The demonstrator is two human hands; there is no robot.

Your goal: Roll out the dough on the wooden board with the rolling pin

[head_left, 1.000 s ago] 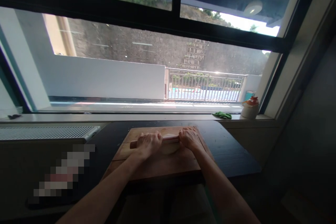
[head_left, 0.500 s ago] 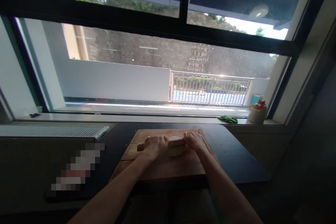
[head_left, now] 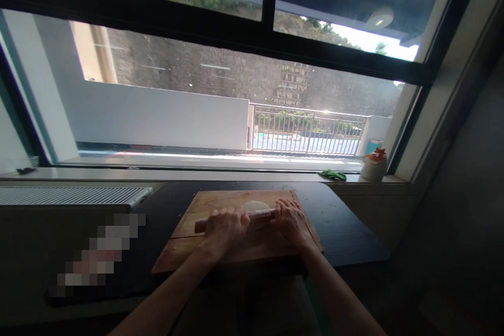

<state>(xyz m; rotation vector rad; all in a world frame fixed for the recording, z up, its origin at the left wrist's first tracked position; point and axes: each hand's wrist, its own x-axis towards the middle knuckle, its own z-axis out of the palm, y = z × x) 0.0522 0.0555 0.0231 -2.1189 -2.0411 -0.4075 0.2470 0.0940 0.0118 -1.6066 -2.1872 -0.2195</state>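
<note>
A wooden rolling pin (head_left: pixel 260 214) lies across a pale, flat round of dough (head_left: pixel 255 205) on a wooden board (head_left: pixel 232 256). My left hand (head_left: pixel 226 226) is wrapped round the pin left of the dough, and the pin's left end sticks out beyond it. Closer to the board's right edge, my right hand (head_left: pixel 290 219) grips the other end, which its fingers hide. Most of the dough shows on the far side of the pin; a small part lies on the near side.
The board rests on a dark table (head_left: pixel 346 236) below a window. On the sill are a green cloth (head_left: pixel 333 175) and a white jar (head_left: pixel 373 168) with an orange top. A radiator (head_left: pixel 71 197) runs along the left wall. Something pixelated (head_left: pixel 98 254) lies at the table's left.
Both hands have drawn the rolling pin a little toward me, so more dough shows beyond it. The whole view has shifted slightly, moving the scene left.
</note>
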